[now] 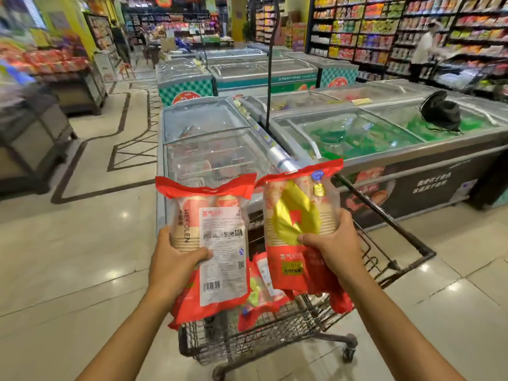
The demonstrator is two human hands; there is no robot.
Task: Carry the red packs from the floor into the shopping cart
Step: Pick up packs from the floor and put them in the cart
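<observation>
Head view: the left hand [178, 259] clasps the left red pack [217, 232] by its side, and the right hand [334, 243] clasps the right red pack [294, 213]. Both hang above the shopping cart [275, 328], the left one over its left edge. Slick film held one-handed could slip, so that pack may fall outside the rim. Both packs stand upright, long axes vertical, sealed tops upward.

The left forearm [123, 334] and the right forearm [393, 320] are bare and slim, uncovered from the wrists down to the lower edge at 7 and 5 o'clock. The left hand [176, 259] and the right hand [334, 243] are bare as well.
</observation>
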